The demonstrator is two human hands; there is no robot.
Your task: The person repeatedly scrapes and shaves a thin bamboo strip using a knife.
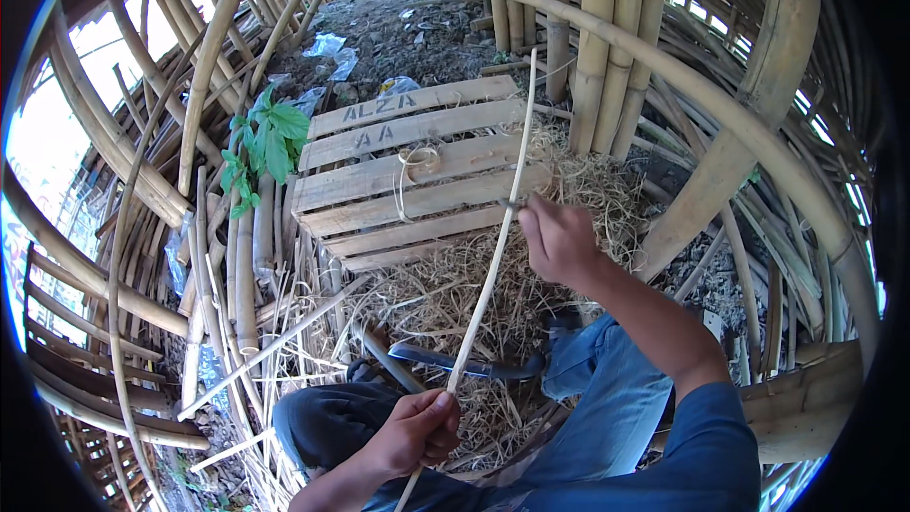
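Note:
A long, pale bamboo strip (493,270) slants up and away in front of me. My left hand (422,431) is closed around its lower part, close to my left knee. My right hand (559,239) is closed in a fist beside the strip's upper half. A small dark piece (510,203) sticks out of the right fist and crosses the strip; its kind is hard to make out. Below, between my legs, lies a large knife (455,360) with a dark blade, the bamboo strip passing in front of it.
Beyond the strip is a slatted wooden crate (408,154) with a curled shaving (403,185) on it. Bamboo shavings (427,299) heap around my feet. Bamboo poles (607,47) stand at the right, more lean at the left, by a green leafy plant (270,137).

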